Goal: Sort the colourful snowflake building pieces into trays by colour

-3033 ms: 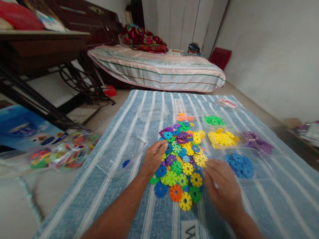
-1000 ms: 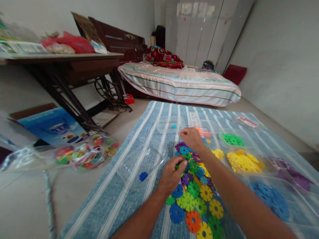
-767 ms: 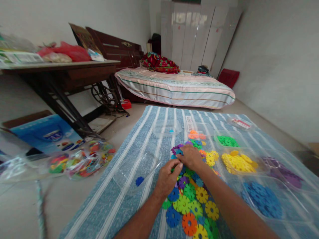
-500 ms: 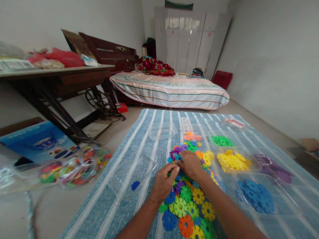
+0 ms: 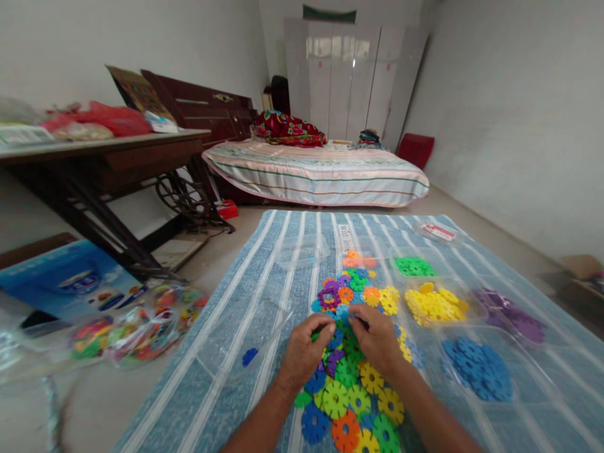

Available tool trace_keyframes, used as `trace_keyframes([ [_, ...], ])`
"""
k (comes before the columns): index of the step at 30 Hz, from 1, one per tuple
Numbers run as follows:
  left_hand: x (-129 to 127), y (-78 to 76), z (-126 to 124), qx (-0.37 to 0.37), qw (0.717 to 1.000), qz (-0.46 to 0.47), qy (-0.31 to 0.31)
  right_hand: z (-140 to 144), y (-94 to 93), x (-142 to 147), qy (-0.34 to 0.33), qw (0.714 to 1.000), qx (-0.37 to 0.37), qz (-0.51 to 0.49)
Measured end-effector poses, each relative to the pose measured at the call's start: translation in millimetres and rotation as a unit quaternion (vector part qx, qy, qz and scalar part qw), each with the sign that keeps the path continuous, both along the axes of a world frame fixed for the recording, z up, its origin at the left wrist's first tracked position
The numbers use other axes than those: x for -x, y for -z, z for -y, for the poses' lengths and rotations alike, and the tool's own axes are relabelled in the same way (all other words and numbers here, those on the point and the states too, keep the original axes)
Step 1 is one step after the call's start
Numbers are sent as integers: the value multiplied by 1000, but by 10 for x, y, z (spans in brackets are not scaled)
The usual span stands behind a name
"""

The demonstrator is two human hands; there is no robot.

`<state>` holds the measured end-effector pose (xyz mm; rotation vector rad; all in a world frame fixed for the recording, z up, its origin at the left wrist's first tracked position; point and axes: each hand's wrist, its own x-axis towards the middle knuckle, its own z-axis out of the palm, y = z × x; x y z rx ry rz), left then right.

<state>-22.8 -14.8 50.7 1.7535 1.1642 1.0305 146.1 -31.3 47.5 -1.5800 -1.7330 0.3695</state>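
Notched plastic discs in many colours lie in a long heap on a striped cloth, with a yellow disc [image 5: 391,405] and an orange disc [image 5: 346,430] at the near end. Over the heap's left side, my left hand [image 5: 306,349] is closed in a pinch; a bit of green disc [image 5: 315,336] shows between thumb and fingers. My right hand [image 5: 377,336], just to its right, has its fingers bent together at a light blue disc [image 5: 341,311]. The fingertips partly hide that disc. Beyond them is a purple disc ring [image 5: 329,297] with an orange disc [image 5: 346,294].
Clear trays on the right hold green discs [image 5: 415,267], yellow discs [image 5: 436,305], purple discs [image 5: 512,314] and blue discs [image 5: 479,368]. A clear box [image 5: 302,251] stands at the back. A transparent lid [image 5: 236,340] with a dark blue disc [image 5: 250,357] lies left.
My right hand has drawn back from the purple pieces toward me and away from my left hand, uncovering the purple ring. My left hand has shifted slightly left and nearer. The view has moved slightly.
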Motion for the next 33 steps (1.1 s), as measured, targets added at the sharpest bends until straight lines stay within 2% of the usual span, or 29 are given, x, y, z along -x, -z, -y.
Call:
trace_keyframes([
  [2, 3, 4, -3, 6, 1000, 3, -1, 51, -14, -55, 18, 995, -13, -101],
  [5, 7, 17, -10, 13, 1000, 3, -6, 97, -37, -137, 64, 960, -13, -271],
  [7, 9, 22, -17, 21, 1000, 3, -11, 104, -45, -173, 85, 943, -3, -323],
  [15, 9, 39, -23, 50, 998, 12, -22, 90, -43, -146, 87, 925, 25, -369],
  [21, 2, 60, -22, 51, 997, 35, -39, 105, -123, -142, 80, 940, 48, -327],
  [24, -5, 59, -21, 37, 998, 24, -36, -109, -308, -71, 44, 961, 71, -265],
  [26, -7, 60, -19, 30, 999, 16, -35, -394, -473, 30, 16, 964, 80, -253],
  [29, -6, 59, -12, 29, 999, 10, -34, -925, -689, 219, 18, 958, 72, -277],
  [31, -4, 50, -7, 28, 999, 6, -30, -1215, -757, 320, 24, 953, 66, -294],
  [33, -2, 36, -2, 24, 999, 2, -28, -1354, -747, 367, 28, 952, 68, -299],
])
